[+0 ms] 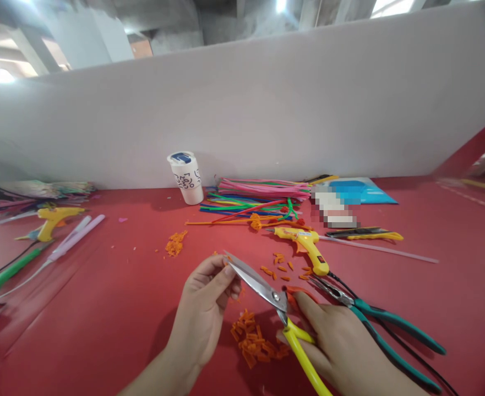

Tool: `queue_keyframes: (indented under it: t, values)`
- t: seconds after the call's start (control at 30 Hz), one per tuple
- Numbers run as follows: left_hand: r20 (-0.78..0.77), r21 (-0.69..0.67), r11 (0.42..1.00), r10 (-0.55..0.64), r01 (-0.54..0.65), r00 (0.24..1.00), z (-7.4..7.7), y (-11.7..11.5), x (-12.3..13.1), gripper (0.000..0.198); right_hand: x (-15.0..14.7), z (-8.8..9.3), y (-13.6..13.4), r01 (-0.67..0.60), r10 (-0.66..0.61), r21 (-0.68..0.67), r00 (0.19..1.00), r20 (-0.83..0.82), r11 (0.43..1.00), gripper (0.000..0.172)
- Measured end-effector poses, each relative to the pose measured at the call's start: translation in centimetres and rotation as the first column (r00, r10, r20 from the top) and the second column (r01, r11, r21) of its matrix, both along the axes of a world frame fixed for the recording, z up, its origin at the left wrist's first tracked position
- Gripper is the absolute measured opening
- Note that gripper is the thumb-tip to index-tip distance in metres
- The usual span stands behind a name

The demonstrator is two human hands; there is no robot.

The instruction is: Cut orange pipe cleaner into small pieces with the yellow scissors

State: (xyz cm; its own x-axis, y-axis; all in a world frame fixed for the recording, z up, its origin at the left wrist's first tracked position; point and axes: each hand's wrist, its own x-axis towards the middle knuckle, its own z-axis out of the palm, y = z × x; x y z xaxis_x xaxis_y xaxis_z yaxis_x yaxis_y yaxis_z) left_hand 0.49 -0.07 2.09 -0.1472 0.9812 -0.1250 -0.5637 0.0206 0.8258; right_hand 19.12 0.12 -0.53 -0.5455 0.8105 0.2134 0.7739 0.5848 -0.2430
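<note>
My right hand (341,335) grips a pair of scissors (259,283) with one red and one yellow handle. Its blades look nearly together and reach to the fingertips of my left hand (205,300). Thumb and index finger of that hand are pinched on a small orange piece, mostly hidden by the fingers and blade tips. Below the scissors lies a pile of short orange cut pieces (252,344). A few pointed orange pieces (282,269) are scattered beyond the blades. Farther left sits a heap of fine orange fuzzy trimmings (176,243).
A yellow glue gun (304,245) and green-handled pliers (374,313) lie right. Behind are bundled pipe cleaners (262,188), a white tumbler (187,179), a cutter knife (366,234) and a blue packet (366,191). Another glue gun (54,219) lies left. A white partition (242,110) stands behind.
</note>
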Motion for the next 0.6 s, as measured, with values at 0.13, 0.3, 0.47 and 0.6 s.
queue_keyframes:
  t: [0.13,0.3,0.47,0.6]
  values:
    - [0.007,-0.006,1.000,0.008,-0.008,1.000,-0.08,-0.02,0.09,0.002,0.02,0.09,0.03,0.002,-0.002,0.011,1.000,-0.007,1.000,0.021]
    - [0.012,-0.011,1.000,0.011,-0.011,1.000,0.04,-0.08,0.10,0.003,0.01,0.19,-0.10,-0.007,0.007,0.034,1.000,-0.005,0.999,0.020]
    - [0.025,-0.027,1.000,0.004,-0.003,1.000,0.14,-0.12,0.15,0.003,0.00,-0.10,-0.17,-0.007,0.007,0.051,1.000,-0.006,0.999,0.022]
    - [0.013,-0.039,0.999,0.012,-0.012,1.000,0.22,0.02,0.11,0.003,0.05,-0.29,-0.01,0.009,-0.008,0.066,1.000,-0.015,0.998,0.023]
